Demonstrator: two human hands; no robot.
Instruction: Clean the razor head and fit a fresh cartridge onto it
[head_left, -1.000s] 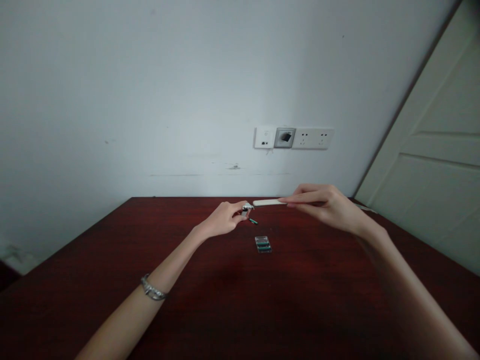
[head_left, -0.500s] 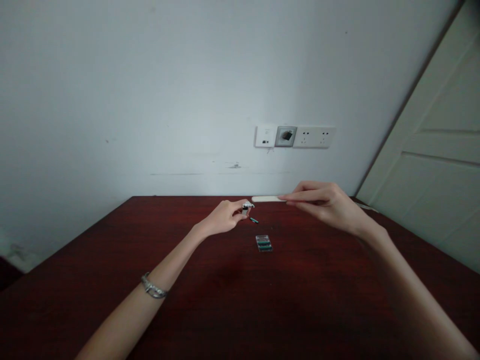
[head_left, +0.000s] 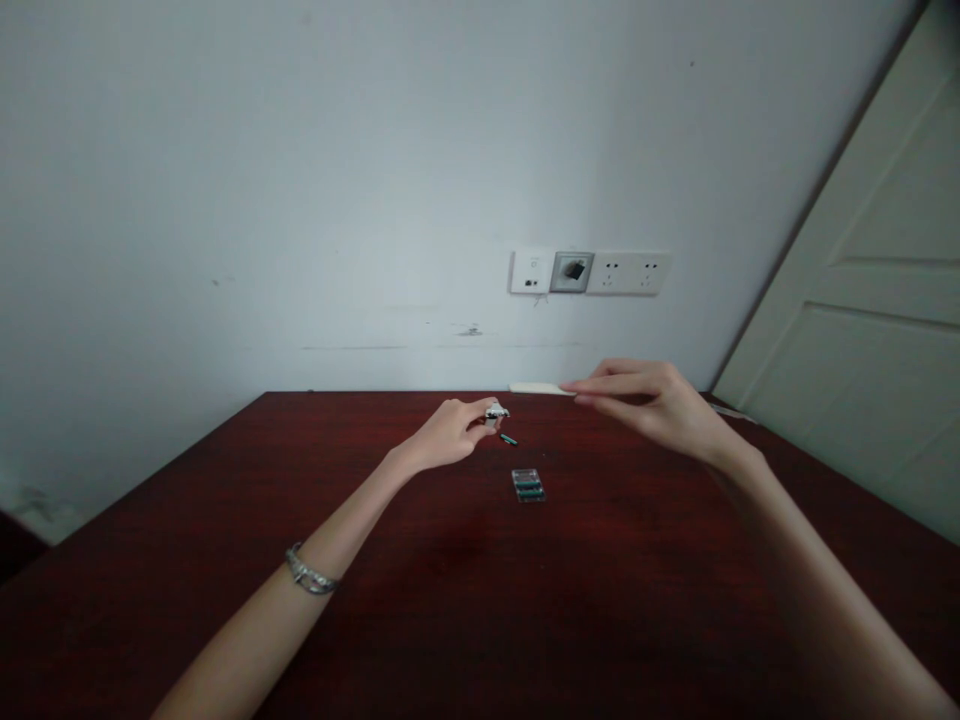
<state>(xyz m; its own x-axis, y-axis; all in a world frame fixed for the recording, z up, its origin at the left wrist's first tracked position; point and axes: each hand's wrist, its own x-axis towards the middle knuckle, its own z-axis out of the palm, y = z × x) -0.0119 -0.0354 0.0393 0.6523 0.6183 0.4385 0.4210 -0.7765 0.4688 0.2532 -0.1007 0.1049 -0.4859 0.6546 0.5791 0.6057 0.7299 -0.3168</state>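
My left hand (head_left: 450, 434) pinches a small silver piece (head_left: 496, 411) between thumb and fingers, held just above the dark red table (head_left: 225, 560). My right hand (head_left: 651, 405) is raised to the right of it and grips one end of a slim white stick-like handle (head_left: 536, 389), which points left toward the silver piece with a small gap between them. Below the left fingertips a tiny green piece (head_left: 508, 439) lies on the table. Nearer me sits a small clear case with green inserts (head_left: 528, 485). A silver bracelet (head_left: 308, 575) circles my left wrist.
The table's far edge meets a white wall carrying a row of sockets and a switch plate (head_left: 589, 272). A white panelled door (head_left: 870, 320) stands at the right. A thin pale object (head_left: 726, 411) lies at the table's right edge behind my right hand.
My right hand has lifted the white handle slightly up and away from the silver piece, widening the gap. My left hand has stayed nearly still.
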